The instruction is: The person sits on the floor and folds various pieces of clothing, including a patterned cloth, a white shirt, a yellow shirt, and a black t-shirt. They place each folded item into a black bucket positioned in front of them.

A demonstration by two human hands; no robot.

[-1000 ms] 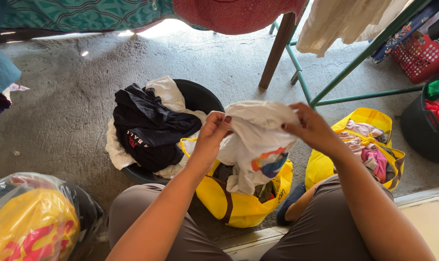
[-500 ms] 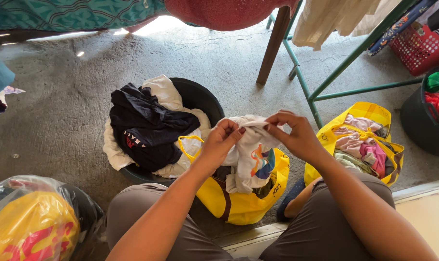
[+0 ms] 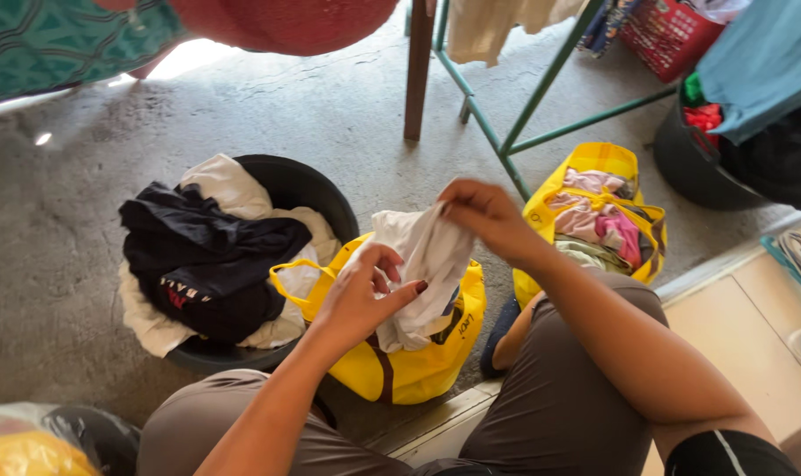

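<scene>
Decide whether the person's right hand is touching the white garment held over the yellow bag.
Touching. The head view shows the right hand pinching the top edge of the white garment between fingers and thumb, with no gap; the left hand grips it lower down.

A single view is provided, taken from the person's head and directed steeply downward and forward. The left hand [image 3: 365, 295] and right hand [image 3: 484, 211] are seen at close range, near frame centre, gripping a white cloth [image 3: 427, 264]. Forearms and knees fill the lower edge. Beyond the grip, concrete floor [image 3: 330, 115] is covered to the upper edge. No second view is available for overlap.
</scene>
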